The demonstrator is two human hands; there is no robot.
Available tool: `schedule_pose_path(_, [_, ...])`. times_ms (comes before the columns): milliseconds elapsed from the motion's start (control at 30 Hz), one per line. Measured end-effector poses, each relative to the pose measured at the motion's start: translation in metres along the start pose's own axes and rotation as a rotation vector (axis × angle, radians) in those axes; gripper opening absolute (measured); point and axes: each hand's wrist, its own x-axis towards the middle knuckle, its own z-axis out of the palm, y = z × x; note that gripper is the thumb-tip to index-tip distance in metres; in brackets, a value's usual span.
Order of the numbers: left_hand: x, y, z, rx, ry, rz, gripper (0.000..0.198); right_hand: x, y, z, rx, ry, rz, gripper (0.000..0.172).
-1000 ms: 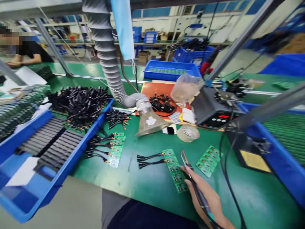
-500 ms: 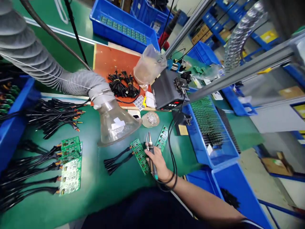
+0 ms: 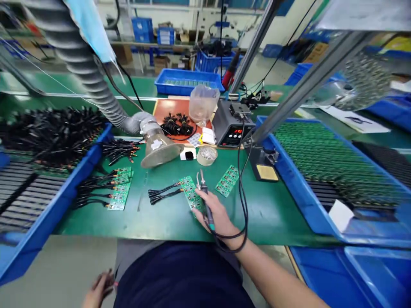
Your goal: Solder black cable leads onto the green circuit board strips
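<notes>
My right hand is closed around a soldering iron, its tip pointing away from me. Below that hand lies a green circuit board, partly covered by the fingers, with black cables joined to its left side. A second board without cables lies just to the right. My left hand is low at the left, beside my body and below the table edge. Its fingers look curled, with a small reddish bit at their tips; what it holds is too blurred to make out.
A fume hood hangs over the table's middle. Behind are a solder station, a round tub and an iron stand. Cabled boards lie left. Blue bins stand at the left and right.
My view has swung level and to the left, showing more of the left bin. My left hand has come into view at lower left. The right hand still holds the soldering iron over the board.
</notes>
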Motion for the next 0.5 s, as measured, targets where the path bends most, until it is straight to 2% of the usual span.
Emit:
schedule_pose_path(100, [0.006, 0.020, -0.009, -0.147, 0.040, 0.030, 0.079, -0.003, 0.000, -0.009, 0.101, -0.146, 0.032, 0.068])
schedule_pose_path(167, [-0.005, 0.039, -0.013, -0.146, 0.075, 0.165, 0.080, -0.006, 0.003, -0.015, 0.144, -0.175, 0.051, 0.070])
schedule_pose_path(267, [-0.028, 0.077, -0.018, -0.076, 0.105, 0.385, 0.069, -0.011, 0.008, -0.018, 0.154, -0.203, 0.012, 0.072])
schedule_pose_path(367, [-0.033, 0.129, -0.032, 0.034, 0.175, 0.558, 0.057, -0.015, 0.015, -0.010, 0.122, -0.202, -0.072, 0.074])
schedule_pose_path(433, [-0.019, 0.170, -0.045, 0.125, 0.223, 0.674, 0.048, -0.018, 0.018, -0.001, 0.100, -0.178, -0.106, 0.072])
schedule_pose_path(500, [0.006, 0.213, -0.055, 0.279, 0.247, 0.802, 0.043, -0.020, 0.020, 0.007, 0.079, -0.157, -0.104, 0.069])
